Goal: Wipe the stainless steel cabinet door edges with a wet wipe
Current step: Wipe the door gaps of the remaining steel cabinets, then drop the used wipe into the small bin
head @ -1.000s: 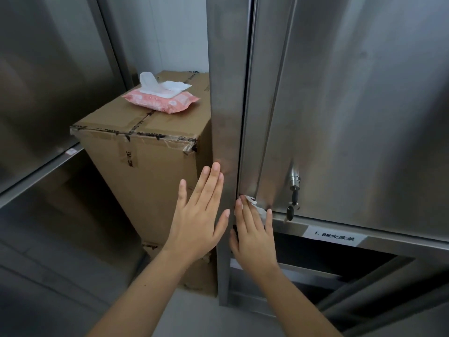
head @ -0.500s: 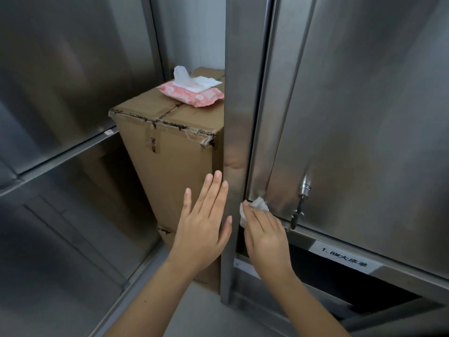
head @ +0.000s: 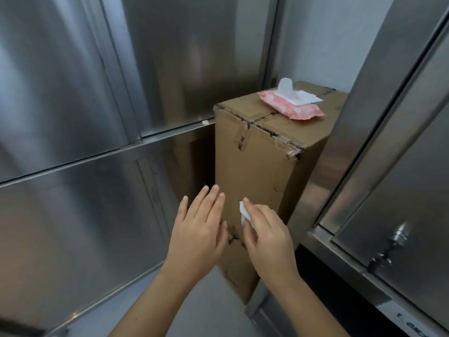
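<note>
Both my hands have come away from the cabinet door [head: 401, 166] and now hang in front of the tall cardboard box [head: 255, 166]. My right hand [head: 267, 237] pinches the crumpled white wet wipe [head: 244, 212] between thumb and forefinger, off the steel and well left of the door's straight, brushed edge. My left hand [head: 196, 237] is flat just beside it, fingers straight, holding nothing. Whether its tips touch the box's matte brown face is hard to say. On the box's taped top, toward its far edge, lies the soft pink wipe pack [head: 291, 105], a white sheet standing up from it. A round metal lock [head: 398, 235] sits near the door's lower corner.
</note>
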Action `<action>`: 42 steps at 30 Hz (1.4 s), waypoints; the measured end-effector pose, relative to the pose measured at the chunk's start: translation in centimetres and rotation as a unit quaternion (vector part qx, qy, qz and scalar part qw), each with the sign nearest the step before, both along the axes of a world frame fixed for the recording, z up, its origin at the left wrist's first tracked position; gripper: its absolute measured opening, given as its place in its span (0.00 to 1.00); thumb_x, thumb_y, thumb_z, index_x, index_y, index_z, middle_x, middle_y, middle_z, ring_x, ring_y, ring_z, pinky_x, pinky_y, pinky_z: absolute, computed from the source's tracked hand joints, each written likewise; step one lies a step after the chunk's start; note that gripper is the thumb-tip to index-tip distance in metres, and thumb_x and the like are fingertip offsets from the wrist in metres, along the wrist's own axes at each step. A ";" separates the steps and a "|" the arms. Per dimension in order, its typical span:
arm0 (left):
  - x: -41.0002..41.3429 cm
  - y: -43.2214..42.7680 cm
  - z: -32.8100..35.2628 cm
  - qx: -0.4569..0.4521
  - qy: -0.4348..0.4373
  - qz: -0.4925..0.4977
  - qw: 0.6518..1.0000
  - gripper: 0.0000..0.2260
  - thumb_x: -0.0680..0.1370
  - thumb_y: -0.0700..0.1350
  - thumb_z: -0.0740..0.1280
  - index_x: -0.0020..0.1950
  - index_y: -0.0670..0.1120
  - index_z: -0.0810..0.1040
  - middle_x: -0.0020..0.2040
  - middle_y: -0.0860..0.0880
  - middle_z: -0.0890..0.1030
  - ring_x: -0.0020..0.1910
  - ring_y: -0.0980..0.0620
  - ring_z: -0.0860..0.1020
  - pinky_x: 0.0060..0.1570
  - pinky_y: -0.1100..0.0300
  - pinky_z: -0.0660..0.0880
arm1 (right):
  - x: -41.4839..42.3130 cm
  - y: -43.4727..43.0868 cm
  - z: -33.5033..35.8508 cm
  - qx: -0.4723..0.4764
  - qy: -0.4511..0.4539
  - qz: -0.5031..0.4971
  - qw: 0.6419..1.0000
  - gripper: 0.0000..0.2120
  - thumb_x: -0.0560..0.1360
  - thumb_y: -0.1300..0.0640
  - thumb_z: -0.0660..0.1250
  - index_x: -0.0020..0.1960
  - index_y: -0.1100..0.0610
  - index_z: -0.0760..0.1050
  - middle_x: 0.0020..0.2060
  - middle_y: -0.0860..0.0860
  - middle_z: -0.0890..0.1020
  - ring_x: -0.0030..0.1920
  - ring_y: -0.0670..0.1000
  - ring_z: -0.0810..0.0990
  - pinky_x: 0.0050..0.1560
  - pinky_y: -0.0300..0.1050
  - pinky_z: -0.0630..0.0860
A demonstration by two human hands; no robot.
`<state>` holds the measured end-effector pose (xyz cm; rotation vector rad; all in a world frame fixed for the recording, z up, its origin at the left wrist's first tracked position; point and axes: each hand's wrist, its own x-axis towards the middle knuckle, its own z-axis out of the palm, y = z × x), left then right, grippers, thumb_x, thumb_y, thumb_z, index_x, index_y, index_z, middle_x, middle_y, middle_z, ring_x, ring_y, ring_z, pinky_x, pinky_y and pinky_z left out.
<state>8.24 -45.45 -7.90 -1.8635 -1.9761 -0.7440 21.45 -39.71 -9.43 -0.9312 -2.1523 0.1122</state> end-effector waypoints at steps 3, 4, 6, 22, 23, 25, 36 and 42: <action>-2.4 -2.8 -0.1 -0.005 -0.005 0.062 0.998 0.19 0.69 0.40 0.72 0.59 0.38 0.78 0.60 0.41 0.78 0.60 0.41 0.76 0.57 0.38 0.70 | -3.1 -1.4 0.5 0.036 -0.006 0.045 0.998 0.21 0.63 0.65 0.77 0.55 0.64 0.79 0.43 0.55 0.83 0.43 0.52 0.83 0.39 0.46 0.82; -3.2 -4.0 -0.2 -0.010 -0.009 0.082 0.997 0.20 0.69 0.40 0.74 0.59 0.38 0.78 0.60 0.41 0.78 0.60 0.42 0.77 0.57 0.38 0.70 | -4.2 -2.1 0.7 0.046 -0.007 0.061 0.997 0.21 0.63 0.65 0.77 0.55 0.63 0.79 0.43 0.55 0.83 0.42 0.52 0.83 0.40 0.46 0.82; -4.9 -6.8 -0.4 -0.014 -0.012 0.122 0.992 0.22 0.67 0.40 0.75 0.59 0.38 0.78 0.60 0.41 0.79 0.60 0.42 0.77 0.57 0.39 0.70 | -6.4 -3.7 0.9 0.064 -0.009 0.092 0.994 0.20 0.63 0.66 0.77 0.54 0.63 0.80 0.43 0.55 0.83 0.42 0.52 0.83 0.42 0.47 0.81; -14.1 -36.4 -0.4 -0.002 -0.005 0.391 0.920 0.19 0.68 0.43 0.69 0.57 0.37 0.80 0.59 0.40 0.79 0.59 0.40 0.77 0.54 0.37 0.72 | -22.2 -27.9 1.3 0.138 0.043 0.346 0.927 0.13 0.65 0.71 0.68 0.48 0.62 0.82 0.34 0.55 0.80 0.33 0.56 0.79 0.32 0.45 0.76; -14.4 -38.3 -0.5 -0.003 -0.008 0.409 0.912 0.19 0.68 0.42 0.71 0.57 0.37 0.79 0.60 0.40 0.78 0.60 0.40 0.76 0.55 0.36 0.71 | -23.0 -29.7 1.2 0.135 0.042 0.365 0.920 0.14 0.65 0.72 0.69 0.48 0.63 0.82 0.34 0.55 0.79 0.33 0.56 0.79 0.32 0.45 0.76; -14.8 -41.9 -0.8 -0.010 -0.017 0.445 0.896 0.22 0.66 0.40 0.76 0.58 0.37 0.79 0.60 0.40 0.78 0.61 0.39 0.75 0.56 0.35 0.69 | -24.5 -33.2 1.0 0.126 0.028 0.404 0.906 0.17 0.61 0.74 0.72 0.48 0.63 0.82 0.34 0.54 0.79 0.33 0.55 0.78 0.32 0.42 0.74; -17.7 -55.4 -2.8 0.009 -0.046 0.608 0.793 0.18 0.71 0.46 0.63 0.57 0.39 0.80 0.59 0.42 0.79 0.59 0.42 0.77 0.55 0.38 0.70 | -33.2 -46.0 -0.5 -0.011 -0.028 0.596 0.802 0.12 0.67 0.68 0.72 0.50 0.61 0.81 0.37 0.52 0.79 0.34 0.52 0.78 0.34 0.37 0.72; -23.1 -59.3 -3.4 0.004 -0.063 0.669 0.741 0.21 0.73 0.49 0.56 0.57 0.39 0.80 0.60 0.43 0.79 0.60 0.43 0.77 0.57 0.39 0.70 | -41.3 -50.3 -1.3 -0.041 -0.047 0.665 0.745 0.11 0.69 0.66 0.71 0.50 0.60 0.80 0.38 0.52 0.79 0.36 0.53 0.79 0.32 0.50 0.78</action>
